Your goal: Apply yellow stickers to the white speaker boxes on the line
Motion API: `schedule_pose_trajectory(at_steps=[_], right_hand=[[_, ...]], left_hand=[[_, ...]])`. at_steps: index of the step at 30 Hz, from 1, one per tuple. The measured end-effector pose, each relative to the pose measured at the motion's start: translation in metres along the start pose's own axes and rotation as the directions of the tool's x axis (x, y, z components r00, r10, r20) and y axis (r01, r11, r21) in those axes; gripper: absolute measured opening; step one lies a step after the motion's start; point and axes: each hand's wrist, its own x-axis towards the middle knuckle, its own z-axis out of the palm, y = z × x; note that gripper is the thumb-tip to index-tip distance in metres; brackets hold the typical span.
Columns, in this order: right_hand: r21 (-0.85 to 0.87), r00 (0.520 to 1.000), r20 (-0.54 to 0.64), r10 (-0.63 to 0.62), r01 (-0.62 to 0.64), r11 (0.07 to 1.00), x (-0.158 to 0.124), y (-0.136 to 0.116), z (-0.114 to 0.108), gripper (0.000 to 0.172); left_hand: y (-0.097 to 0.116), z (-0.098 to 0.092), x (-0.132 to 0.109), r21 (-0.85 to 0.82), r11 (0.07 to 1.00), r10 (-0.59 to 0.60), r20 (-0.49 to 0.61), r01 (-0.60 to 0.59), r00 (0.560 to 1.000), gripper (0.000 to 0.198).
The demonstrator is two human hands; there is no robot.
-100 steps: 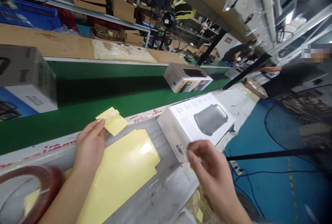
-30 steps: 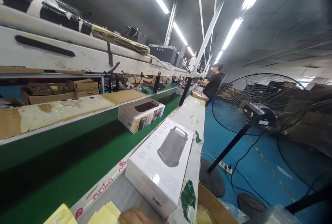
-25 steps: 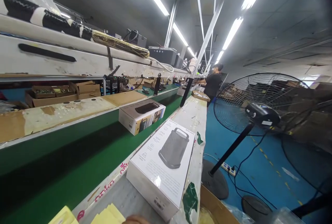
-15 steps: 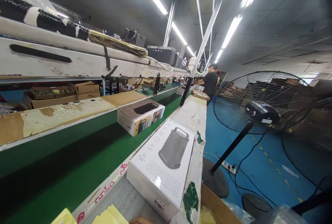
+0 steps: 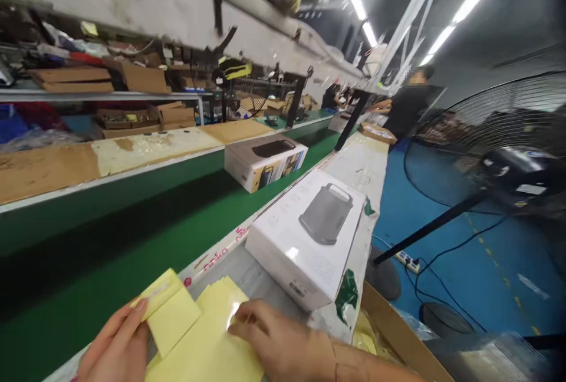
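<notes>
Both hands are back in the shot now that the view has dropped from the ceiling lights to the bench. Left hand [image 5: 115, 348] pinches a small yellow sheet [image 5: 172, 318] by its top edge, lifted a bit off the rest. Right hand [image 5: 283, 346] lies fingers-down on the stack of yellow sheets [image 5: 207, 349], probably to keep it from sliding. White box [image 5: 305, 240] sits just beyond, beside the green belt [image 5: 110, 252].

Glossy yellow paper sheets [image 5: 207, 341]
</notes>
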Motion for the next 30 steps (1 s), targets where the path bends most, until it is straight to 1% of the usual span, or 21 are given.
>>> schedule_pose_trajectory(at_steps=[1,3,6,8,15,17,20,22,24,27,30], right_hand=[[0.0,0.999,0.004,-0.051,0.051,0.999,0.0,-0.001,-0.004,0.073],[0.0,0.994,-0.035,-0.101,0.101,0.995,0.0,-0.003,-0.01,0.07],[0.022,0.987,-0.142,-0.081,0.085,0.996,0.002,-0.006,-0.014,0.066],[0.023,0.984,-0.165,-0.062,0.067,0.998,0.003,-0.008,-0.014,0.067],[-0.053,0.996,-0.043,-0.078,0.076,0.996,0.006,-0.011,-0.017,0.071],[-0.067,0.996,-0.048,-0.078,0.075,0.995,0.007,-0.011,-0.019,0.072],[-0.084,0.992,-0.095,-0.078,0.07,0.994,0.008,-0.012,-0.019,0.072],[-0.098,0.994,-0.083,-0.07,0.062,0.993,0.007,-0.013,-0.018,0.072],[-0.105,0.997,-0.043,-0.065,0.06,0.993,0.007,-0.013,-0.017,0.074],[-0.073,0.998,-0.002,-0.067,0.066,0.995,0.007,-0.011,-0.018,0.077],[-0.007,0.999,-0.007,-0.052,0.052,0.999,0.008,-0.008,-0.02,0.078]], left_hand=[[0.0,0.002,-0.001,-0.026,0.999,-0.032,-0.01,0.032,0.999,0.041],[0.002,0.011,-0.001,-0.117,0.991,-0.066,-0.021,0.063,0.998,0.04],[0.006,0.022,-0.001,-0.221,0.973,-0.069,-0.03,0.06,0.997,0.042],[0.007,0.024,-0.001,-0.249,0.966,-0.07,-0.019,0.063,0.997,0.042],[0.006,0.022,-0.004,-0.255,0.966,-0.047,0.007,0.048,0.999,0.04],[0.006,0.021,-0.005,-0.249,0.968,-0.037,0.021,0.041,0.999,0.038],[0.007,0.02,-0.006,-0.234,0.971,-0.043,0.044,0.053,0.998,0.036],[0.006,0.018,-0.007,-0.224,0.972,-0.057,0.052,0.067,0.997,0.035],[0.005,0.018,-0.007,-0.227,0.971,-0.064,0.046,0.073,0.997,0.035],[0.004,0.018,-0.006,-0.232,0.97,-0.063,0.042,0.071,0.997,0.037],[0.004,0.019,-0.006,-0.233,0.97,-0.054,0.041,0.062,0.998,0.037]])
